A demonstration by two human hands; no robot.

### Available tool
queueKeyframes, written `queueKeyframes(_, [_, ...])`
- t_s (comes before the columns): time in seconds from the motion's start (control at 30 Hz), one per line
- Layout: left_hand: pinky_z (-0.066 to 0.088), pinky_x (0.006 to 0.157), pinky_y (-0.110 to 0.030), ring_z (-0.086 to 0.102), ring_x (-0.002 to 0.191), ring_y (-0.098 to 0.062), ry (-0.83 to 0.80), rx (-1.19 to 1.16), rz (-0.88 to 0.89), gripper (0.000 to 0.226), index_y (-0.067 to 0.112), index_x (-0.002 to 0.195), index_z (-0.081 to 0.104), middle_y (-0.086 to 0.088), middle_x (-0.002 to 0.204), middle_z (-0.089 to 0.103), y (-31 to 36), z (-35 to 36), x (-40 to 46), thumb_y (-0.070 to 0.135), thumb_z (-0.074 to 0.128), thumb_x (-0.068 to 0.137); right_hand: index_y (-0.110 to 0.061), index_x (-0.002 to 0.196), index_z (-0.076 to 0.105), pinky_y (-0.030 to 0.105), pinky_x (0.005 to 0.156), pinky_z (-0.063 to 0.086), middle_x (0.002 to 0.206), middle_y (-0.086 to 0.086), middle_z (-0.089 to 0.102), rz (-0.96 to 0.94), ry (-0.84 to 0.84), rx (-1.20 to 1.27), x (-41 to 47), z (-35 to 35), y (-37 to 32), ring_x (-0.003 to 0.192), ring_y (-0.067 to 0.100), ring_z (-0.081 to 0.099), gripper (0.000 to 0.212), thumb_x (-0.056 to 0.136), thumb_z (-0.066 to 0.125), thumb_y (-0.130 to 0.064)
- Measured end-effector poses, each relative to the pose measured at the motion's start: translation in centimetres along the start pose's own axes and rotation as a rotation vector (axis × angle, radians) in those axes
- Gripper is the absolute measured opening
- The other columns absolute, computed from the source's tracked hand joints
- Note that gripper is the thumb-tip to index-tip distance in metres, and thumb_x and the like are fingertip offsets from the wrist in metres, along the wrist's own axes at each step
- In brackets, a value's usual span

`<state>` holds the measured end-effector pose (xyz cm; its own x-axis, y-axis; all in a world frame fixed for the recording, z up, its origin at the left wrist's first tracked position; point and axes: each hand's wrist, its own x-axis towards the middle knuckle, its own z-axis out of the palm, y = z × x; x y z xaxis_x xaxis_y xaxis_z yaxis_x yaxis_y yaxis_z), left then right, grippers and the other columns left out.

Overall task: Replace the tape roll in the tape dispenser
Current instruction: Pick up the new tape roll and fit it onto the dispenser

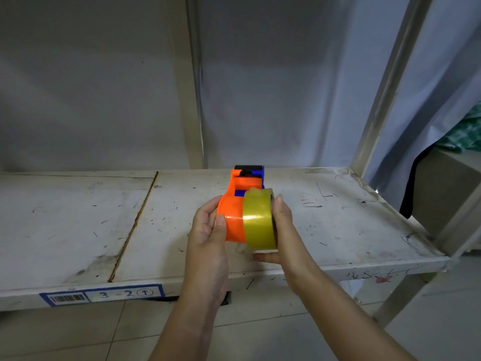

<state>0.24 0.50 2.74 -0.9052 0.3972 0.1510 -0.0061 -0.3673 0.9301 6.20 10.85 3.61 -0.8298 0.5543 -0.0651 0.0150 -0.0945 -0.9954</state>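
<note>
An orange tape dispenser (234,217) with blue and black parts at its far end is held above the white shelf. My left hand (208,230) grips its rounded orange body from the left. A yellowish tape roll (259,222) sits against the dispenser's right side, partly over it. My right hand (281,227) holds that roll, with fingers on its right face and thumb underneath. A loose bit of clear tape hangs under the roll.
The scuffed white shelf (338,225) has a seam (135,225) on the left and a label "3-2" (104,294) on its front edge. A metal upright (385,87) rises at the right. Grey cloth hangs behind. Tiled floor lies below.
</note>
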Motion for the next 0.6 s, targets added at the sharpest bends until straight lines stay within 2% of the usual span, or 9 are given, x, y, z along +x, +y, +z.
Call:
queueKeyframes(0.07, [0.048,0.082,-0.030,0.060,0.110,-0.019,0.010,-0.002,0.015,0.026,0.029,0.118,0.055,0.003,0.114,0.064,0.2,0.2,-0.1,0.024,0.045,0.095,-0.045,0.108,0.045,0.036,0.081,0.056,0.127,-0.001,0.050,-0.085,-0.020,-0.059,-0.3,0.4,0.2,0.112,0.014,0.057,0.048,0.073,0.045,-0.077])
queueKeyframes(0.13, [0.049,0.082,-0.029,0.062,0.108,-0.019,0.012,-0.038,0.003,0.024,0.028,0.114,0.058,0.004,0.110,0.068,0.4,0.4,-0.3,0.022,0.045,0.095,-0.043,0.108,0.047,0.040,0.093,0.051,0.129,0.000,0.049,-0.141,-0.029,-0.098,-0.3,0.6,0.7,0.112,0.008,0.057,0.051,0.065,0.053,-0.070])
queueKeyframes(0.23, [0.049,0.085,-0.032,0.063,0.107,-0.020,0.029,-0.105,-0.026,0.026,0.025,0.109,0.064,0.001,0.107,0.070,0.5,1.0,-0.9,0.020,0.042,0.096,-0.042,0.109,0.049,0.041,0.093,0.050,0.120,-0.004,0.058,-0.118,-0.019,-0.039,-0.3,1.0,1.2,0.105,0.009,0.061,0.050,0.064,0.051,-0.064])
queueKeyframes(0.3, [0.051,0.082,-0.029,0.065,0.105,-0.017,0.030,-0.123,-0.023,0.031,0.025,0.108,0.066,0.000,0.108,0.071,0.6,1.5,-1.3,0.036,0.041,0.092,-0.047,0.109,0.050,0.045,0.096,0.049,0.114,-0.010,0.062,-0.118,-0.004,0.017,-0.3,1.4,1.4,0.106,0.011,0.062,0.044,0.067,0.049,-0.062])
queueKeyframes(0.37, [0.051,0.078,-0.024,0.065,0.104,-0.015,0.007,-0.142,-0.012,0.050,0.024,0.109,0.065,-0.001,0.109,0.071,0.7,1.9,-1.6,0.054,0.035,0.082,-0.048,0.109,0.050,0.048,0.099,0.047,0.114,-0.011,0.063,-0.141,0.028,0.019,-0.3,1.9,1.7,0.110,0.012,0.060,0.042,0.070,0.047,-0.063])
queueKeyframes(0.5, [0.046,0.092,-0.030,0.062,0.111,-0.016,0.001,-0.107,-0.011,0.060,0.024,0.112,0.062,-0.001,0.117,0.068,0.6,2.4,-1.9,0.059,0.024,0.080,-0.043,0.126,0.039,0.047,0.101,0.046,0.120,-0.009,0.062,-0.149,0.029,-0.001,-0.5,2.4,2.3,0.112,0.012,0.060,0.063,0.070,0.048,-0.070])
queueKeyframes(0.53, [0.047,0.093,-0.030,0.062,0.110,-0.015,-0.004,-0.087,-0.009,0.060,0.025,0.112,0.061,-0.001,0.117,0.068,0.5,2.4,-1.9,0.060,0.024,0.080,-0.043,0.129,0.036,0.046,0.101,0.046,0.120,-0.010,0.062,-0.141,0.020,0.002,-0.5,2.4,2.3,0.113,0.012,0.060,0.067,0.069,0.048,-0.071])
queueKeyframes(0.6, [0.051,0.082,-0.023,0.064,0.103,-0.011,-0.024,-0.038,-0.010,0.055,0.027,0.112,0.060,0.002,0.112,0.069,0.5,2.3,-1.9,0.059,0.028,0.081,-0.043,0.129,0.035,0.046,0.101,0.046,0.119,-0.012,0.062,-0.116,0.007,0.026,-0.5,2.3,2.5,0.113,0.011,0.060,0.071,0.067,0.052,-0.072])
